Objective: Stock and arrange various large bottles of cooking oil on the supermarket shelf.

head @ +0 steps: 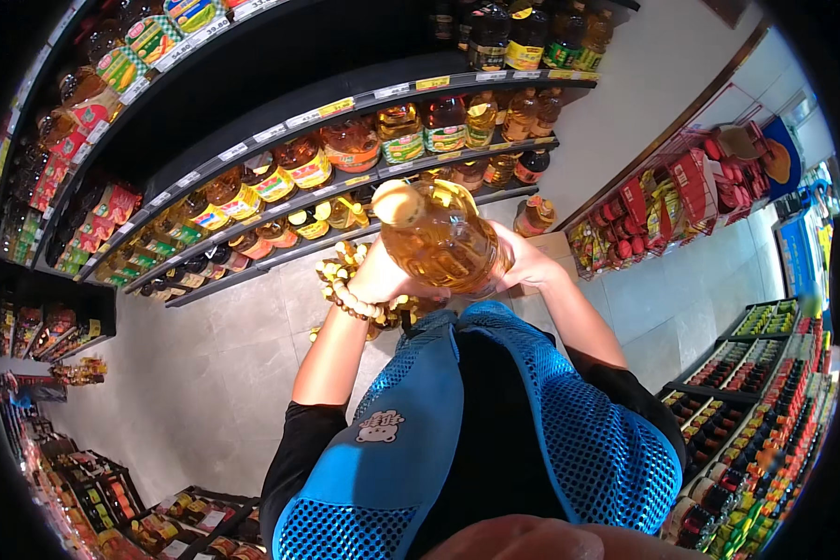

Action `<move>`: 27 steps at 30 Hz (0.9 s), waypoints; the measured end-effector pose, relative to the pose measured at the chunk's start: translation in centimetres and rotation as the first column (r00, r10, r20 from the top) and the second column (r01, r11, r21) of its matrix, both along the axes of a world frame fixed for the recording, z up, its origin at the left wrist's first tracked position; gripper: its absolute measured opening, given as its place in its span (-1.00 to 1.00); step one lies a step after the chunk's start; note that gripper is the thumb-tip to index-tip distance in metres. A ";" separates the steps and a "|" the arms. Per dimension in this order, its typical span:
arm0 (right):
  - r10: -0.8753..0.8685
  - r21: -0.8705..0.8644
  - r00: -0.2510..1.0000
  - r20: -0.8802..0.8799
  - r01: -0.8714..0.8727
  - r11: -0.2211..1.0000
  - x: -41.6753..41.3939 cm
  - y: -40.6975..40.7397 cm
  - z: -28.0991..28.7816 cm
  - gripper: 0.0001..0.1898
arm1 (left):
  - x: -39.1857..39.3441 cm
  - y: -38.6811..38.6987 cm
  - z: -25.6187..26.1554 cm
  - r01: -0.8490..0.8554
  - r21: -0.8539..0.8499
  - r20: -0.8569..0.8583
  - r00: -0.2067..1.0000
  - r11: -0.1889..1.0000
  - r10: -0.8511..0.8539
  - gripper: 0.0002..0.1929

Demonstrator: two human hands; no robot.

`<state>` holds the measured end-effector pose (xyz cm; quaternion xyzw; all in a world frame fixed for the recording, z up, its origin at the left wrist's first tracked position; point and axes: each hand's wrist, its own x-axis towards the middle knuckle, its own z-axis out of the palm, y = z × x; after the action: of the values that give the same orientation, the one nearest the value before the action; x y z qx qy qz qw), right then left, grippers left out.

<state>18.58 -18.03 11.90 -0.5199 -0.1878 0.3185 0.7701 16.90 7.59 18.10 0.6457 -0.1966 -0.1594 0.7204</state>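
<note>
Between both hands, in front of my chest, is a large clear plastic bottle [448,241] of golden cooking oil. It is tilted, with its pale cap [397,202] pointing up toward the camera. My left hand [383,278] grips its left side, and a beaded bracelet circles that wrist. Against the right side rests my right hand [526,259], fingers curled around the lower part. The bottle's base and some fingertips are hidden behind it. Below my left hand, a group of yellow-capped bottles [332,271] stands on the tiled floor, partly covered by the arm.
Oil bottles line the black shelves [378,173] ahead, whose edges carry price labels. A cardboard box [551,245] sits on the floor at right, near an oil bottle [534,215]. Red wire racks [672,196] hold packaged goods. Stocked shelves [728,413] stand at lower right.
</note>
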 end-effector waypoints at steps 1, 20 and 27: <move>0.014 0.006 1.000 -0.002 -0.014 1.000 -0.1 0.2 1.0 0.16 | 0.0 0.5 -0.4 -0.014 0.006 -0.002 1.000 1.000 0.014 -0.01; -0.062 -0.425 0.935 0.350 0.218 0.878 -4.7 5.8 8.0 0.03 | 0.4 4.5 -4.1 0.063 -0.686 0.049 0.998 0.725 -0.040 -0.02; 0.161 -0.533 0.796 0.583 0.225 0.816 -4.9 7.2 9.3 0.08 | 0.8 6.6 -6.0 -0.002 -0.850 -0.038 0.998 0.526 -0.057 0.00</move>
<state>13.71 -10.80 21.22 -0.8051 -0.3080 0.1634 0.4798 17.71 14.21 12.06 0.2054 -0.2373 -0.0746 0.9465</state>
